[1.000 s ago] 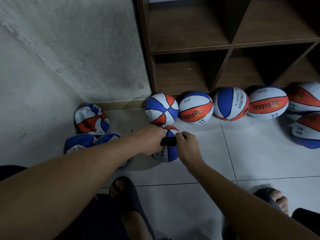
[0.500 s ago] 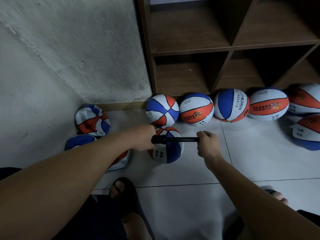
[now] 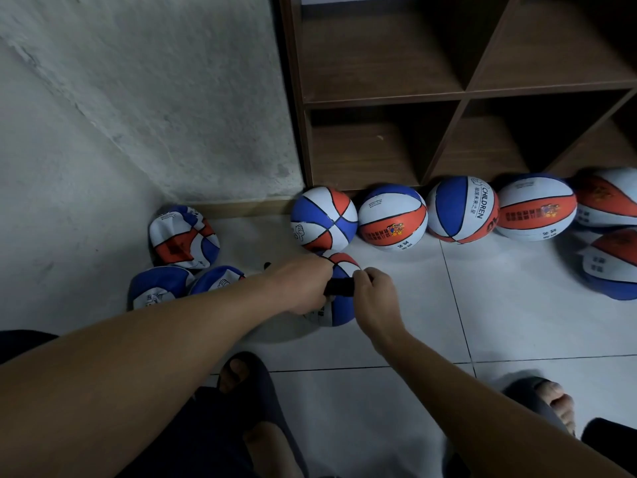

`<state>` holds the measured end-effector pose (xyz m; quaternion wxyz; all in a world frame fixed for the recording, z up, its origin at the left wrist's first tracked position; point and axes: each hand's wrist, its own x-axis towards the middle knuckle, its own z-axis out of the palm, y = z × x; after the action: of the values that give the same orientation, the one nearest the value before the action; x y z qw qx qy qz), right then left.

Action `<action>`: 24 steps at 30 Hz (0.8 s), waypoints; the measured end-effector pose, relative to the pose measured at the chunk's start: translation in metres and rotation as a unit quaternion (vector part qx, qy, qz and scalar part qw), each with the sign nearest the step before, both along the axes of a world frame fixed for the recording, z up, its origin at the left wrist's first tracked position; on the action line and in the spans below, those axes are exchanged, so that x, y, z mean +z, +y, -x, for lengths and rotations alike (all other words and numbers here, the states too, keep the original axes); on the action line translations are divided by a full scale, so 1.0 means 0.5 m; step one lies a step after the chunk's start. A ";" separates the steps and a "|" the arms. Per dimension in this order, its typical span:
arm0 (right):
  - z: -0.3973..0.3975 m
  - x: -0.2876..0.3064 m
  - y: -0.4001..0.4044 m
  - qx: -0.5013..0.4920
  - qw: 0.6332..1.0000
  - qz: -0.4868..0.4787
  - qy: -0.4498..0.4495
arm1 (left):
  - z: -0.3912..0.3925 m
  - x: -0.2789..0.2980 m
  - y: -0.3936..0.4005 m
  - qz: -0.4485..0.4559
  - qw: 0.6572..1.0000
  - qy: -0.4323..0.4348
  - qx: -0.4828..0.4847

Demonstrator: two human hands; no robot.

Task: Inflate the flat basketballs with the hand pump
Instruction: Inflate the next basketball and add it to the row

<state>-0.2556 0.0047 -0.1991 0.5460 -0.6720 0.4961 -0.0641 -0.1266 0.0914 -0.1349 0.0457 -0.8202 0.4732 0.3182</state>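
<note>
The short black hand pump [image 3: 339,287] is pushed in again: half a second ago its rod was drawn out, so 1 stroke has gone into the red, white and blue basketball [image 3: 336,298] beneath it. The left hand [image 3: 303,284] grips the barrel; the right hand [image 3: 374,294] clasps the handle. Left of that ball lie 3 crumpled flat balls [image 3: 182,241]; behind it, round balls [image 3: 393,220] line the brown wooden shelf [image 3: 462,94], nothing obstructing.

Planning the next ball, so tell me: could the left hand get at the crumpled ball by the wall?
Probably yes. The crumpled ball lies uncovered on the floor left of the left hand, but that hand grips the pump.
</note>
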 end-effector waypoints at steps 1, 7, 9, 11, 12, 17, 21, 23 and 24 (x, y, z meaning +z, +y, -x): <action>-0.002 -0.001 0.000 0.000 1.000 0.000 -0.003 | -0.004 0.001 0.001 -0.001 1.000 0.003 0.002; 0.001 0.009 -0.020 0.027 0.999 0.004 -0.016 | -0.009 0.006 0.002 0.012 0.999 0.029 0.019; 0.007 0.016 -0.035 0.030 0.999 0.004 -0.016 | -0.015 0.007 0.005 0.019 0.999 0.032 0.024; 0.019 0.017 -0.065 0.006 1.000 -0.004 -0.011 | -0.032 0.006 0.011 0.016 0.999 0.019 0.031; 0.028 0.017 -0.083 -0.013 1.000 -0.009 -0.008 | -0.043 0.005 0.015 0.014 0.999 0.013 0.040; 0.066 -0.004 -0.148 -0.044 0.999 -0.032 -0.005 | -0.074 0.005 0.029 0.014 0.998 0.005 0.054; 0.061 -0.020 -0.134 -0.061 0.998 -0.028 -0.005 | -0.064 -0.004 0.026 0.009 0.999 -0.004 0.045; 0.048 -0.011 -0.111 -0.057 0.998 -0.008 -0.008 | -0.061 -0.005 0.024 0.010 0.999 -0.031 0.032; 0.041 0.000 -0.097 -0.050 0.999 0.003 -0.013 | -0.057 -0.006 0.022 0.012 0.999 -0.046 0.025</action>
<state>-0.2762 -0.0438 -0.1991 0.5461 -0.6472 0.5221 -0.1015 -0.0981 0.1022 -0.1378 0.0498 -0.8462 0.4534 0.2754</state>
